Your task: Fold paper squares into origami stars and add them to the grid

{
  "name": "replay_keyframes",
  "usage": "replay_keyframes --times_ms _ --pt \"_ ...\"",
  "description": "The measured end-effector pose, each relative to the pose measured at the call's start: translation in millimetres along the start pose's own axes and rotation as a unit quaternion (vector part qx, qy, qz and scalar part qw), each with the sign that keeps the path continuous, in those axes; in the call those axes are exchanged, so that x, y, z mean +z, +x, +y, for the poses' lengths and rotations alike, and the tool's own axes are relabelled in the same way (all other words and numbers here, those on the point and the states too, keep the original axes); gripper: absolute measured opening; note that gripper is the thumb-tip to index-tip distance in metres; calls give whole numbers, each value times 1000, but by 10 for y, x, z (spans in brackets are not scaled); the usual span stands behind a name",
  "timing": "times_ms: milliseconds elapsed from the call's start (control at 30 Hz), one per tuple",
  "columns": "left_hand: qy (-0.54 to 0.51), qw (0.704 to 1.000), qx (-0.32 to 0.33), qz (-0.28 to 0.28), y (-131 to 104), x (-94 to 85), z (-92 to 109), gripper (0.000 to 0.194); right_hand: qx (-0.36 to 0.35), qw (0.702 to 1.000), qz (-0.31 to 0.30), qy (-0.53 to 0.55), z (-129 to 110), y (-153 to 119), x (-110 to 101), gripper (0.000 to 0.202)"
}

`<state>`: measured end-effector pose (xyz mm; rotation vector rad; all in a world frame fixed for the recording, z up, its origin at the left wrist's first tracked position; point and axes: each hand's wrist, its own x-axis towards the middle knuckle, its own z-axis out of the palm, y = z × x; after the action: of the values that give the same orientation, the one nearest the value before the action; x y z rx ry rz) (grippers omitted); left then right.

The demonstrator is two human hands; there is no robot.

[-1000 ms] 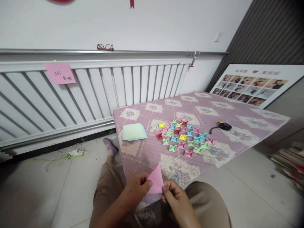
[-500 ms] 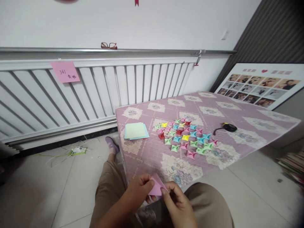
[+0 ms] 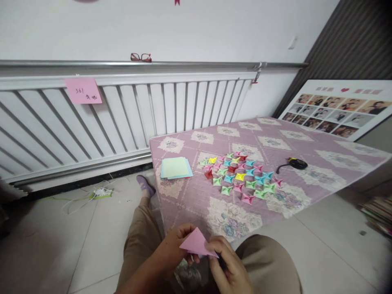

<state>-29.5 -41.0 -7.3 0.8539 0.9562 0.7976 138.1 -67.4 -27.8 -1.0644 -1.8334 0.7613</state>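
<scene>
Pink paper turned broadside, both hands on it
A second earlier the pink paper (image 3: 197, 242) stood as a tall triangle; now it lay wide and low, one corner out to the left and one down to the right – turned in the hands, and apparently mid-handling, flatter and plainer than the folded paper pieces (image 3: 240, 177) on the table (image 3: 196, 200). It sat between the hands, over the lap by the table's near edge. The right hand (image 3: 228, 259) pinched its right end, thumb and fingers nearly closed. The left hand (image 3: 176, 245) curled behind and beneath it, fingertips showing under the lower edge – its thumb was hidden, so how firmly it gripped I could not tell.
</scene>
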Motion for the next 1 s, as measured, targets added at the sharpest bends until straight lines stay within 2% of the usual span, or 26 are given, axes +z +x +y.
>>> replay_keyframes --times_ms 233,433,700,833,1000 --pt "63 997 53 -8 -8 -26 24 24 -9 1000 -5 1 -15 -1 15 19" --pt "34 999 40 -1 4 -32 -46 32 -10 1000 -9 7 -20 -6 0 20" --pt "-44 998 -34 -3 1 -48 -62 46 -14 1000 -18 6 -27 7 -37 18" --pt "-32 998 -37 -25 -10 -88 -33 48 -10 999 -28 -12 -22 20 -54 20" --pt "29 999 -23 9 48 -107 -101 42 -10 998 -39 -39 24 24 -56 24"
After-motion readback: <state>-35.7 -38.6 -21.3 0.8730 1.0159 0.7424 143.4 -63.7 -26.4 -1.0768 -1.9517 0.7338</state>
